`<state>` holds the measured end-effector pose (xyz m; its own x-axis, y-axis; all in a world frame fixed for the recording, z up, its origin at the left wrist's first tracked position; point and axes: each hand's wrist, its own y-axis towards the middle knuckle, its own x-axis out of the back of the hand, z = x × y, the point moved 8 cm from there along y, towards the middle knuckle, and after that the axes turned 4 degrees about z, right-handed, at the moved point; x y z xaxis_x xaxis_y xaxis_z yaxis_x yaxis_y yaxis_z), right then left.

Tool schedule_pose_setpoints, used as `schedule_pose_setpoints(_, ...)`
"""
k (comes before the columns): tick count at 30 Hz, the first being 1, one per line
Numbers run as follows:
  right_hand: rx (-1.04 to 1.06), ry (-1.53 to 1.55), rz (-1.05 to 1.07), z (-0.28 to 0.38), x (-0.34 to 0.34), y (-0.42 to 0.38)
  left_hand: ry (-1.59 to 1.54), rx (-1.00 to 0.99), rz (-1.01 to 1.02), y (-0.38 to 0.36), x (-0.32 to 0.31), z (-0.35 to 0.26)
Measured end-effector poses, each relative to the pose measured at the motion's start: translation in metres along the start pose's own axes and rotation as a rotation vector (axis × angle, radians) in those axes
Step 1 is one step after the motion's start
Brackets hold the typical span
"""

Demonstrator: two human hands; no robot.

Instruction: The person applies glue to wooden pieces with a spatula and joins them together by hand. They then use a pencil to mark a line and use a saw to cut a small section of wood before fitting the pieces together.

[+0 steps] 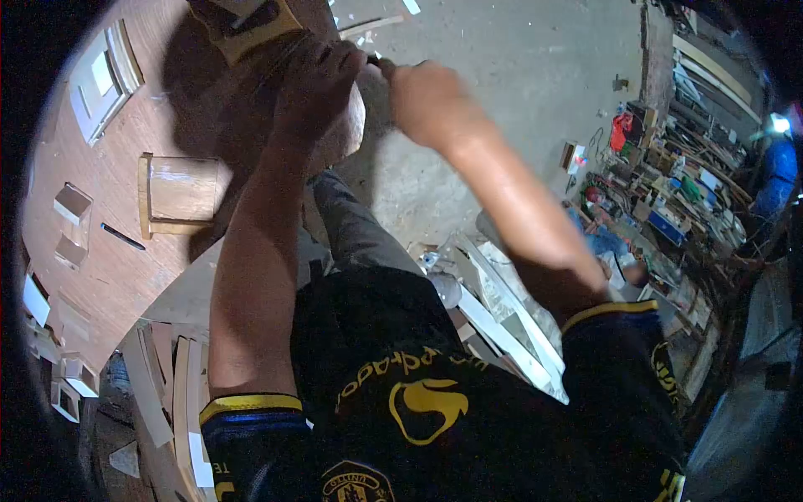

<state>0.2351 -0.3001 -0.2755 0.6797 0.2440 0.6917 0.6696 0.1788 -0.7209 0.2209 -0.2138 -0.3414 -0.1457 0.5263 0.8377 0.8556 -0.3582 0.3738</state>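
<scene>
Workshop-like room: a bare grey floor (519, 109) ran along the middle of the view, with a dense heap of mixed items (669, 213) on the right, a red bag (621, 131) at its near edge and a bright lamp (779, 124) beyond. A wood-toned surface (100, 293) filled the left side.

Both hands were together at the top, out past the edge of the lap. Right hand (431, 96) closed around a slim dark object (381, 64) — motion blur there, so its shape could not be read. Left hand (322, 79) in deep shadow, fingers bent, right beside the other end of that object; could not tell whether it gripped it. A wooden piece with a curved-cut edge (259, 32) lay just beyond the left hand.

On the surface: a small wooden panel with raised edging on two sides (182, 191), a dark pen (123, 237) just beside it, an open box-like piece (73, 203) past the pen, and a framed panel (106, 82) farther up. Pale strips (506, 322) lay in a pile beside the person's body, on the right — exact material unclear.
</scene>
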Motion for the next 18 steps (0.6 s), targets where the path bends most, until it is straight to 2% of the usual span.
schedule_pose_setpoints(3, -0.042, 0.132, 0.046, 0.007, 0.0, 0.017, -0.017, 0.014, 0.068, 0.006, 0.007, -0.002)
schedule_pose_setpoints(4, 0.051, -0.023, 0.139, 0.005, 0.004, 0.014, -0.016, 0.009, 0.065, 0.005, 0.001, 0.0)
schedule_pose_setpoints(6, 0.01, 0.007, 0.079, -0.002, 0.011, 0.001, 0.068, -0.038, -0.053, 0.002, 0.001, -0.002)
schedule_pose_setpoints(7, -0.036, 0.054, 0.026, -0.005, 0.012, -0.005, 0.06, -0.035, -0.044, -0.001, 0.003, -0.004)
schedule_pose_setpoints(9, -0.051, 0.064, 0.021, 0.007, 0.003, 0.014, 0.05, -0.043, 0.146, 0.003, -0.008, 0.001)
schedule_pose_setpoints(10, -0.08, 0.083, 0.026, 0.01, -0.001, 0.018, 0.053, -0.047, 0.151, 0.002, -0.007, 0.001)
schedule_pose_setpoints(13, 0.019, 0.041, 0.106, -0.001, 0.016, -0.002, 0.058, -0.019, 0.034, 0.001, -0.016, 0.006)
schedule_pose_setpoints(14, 0.038, 0.046, -0.011, -0.002, 0.02, -0.011, 0.17, -0.06, -0.042, -0.001, -0.029, 0.012)
schedule_pose_setpoints(15, 0.032, 0.049, 0.006, 0.0, 0.003, -0.01, 0.263, -0.112, -0.105, -0.009, -0.035, 0.005)
schedule_pose_setpoints(16, -0.004, 0.06, -0.002, 0.003, -0.007, 0.002, 0.265, -0.112, -0.106, -0.004, -0.016, -0.004)
schedule_pose_setpoints(18, -0.03, 0.072, -0.032, 0.002, -0.001, 0.015, 0.06, 0.011, -0.041, 0.005, 0.017, -0.006)
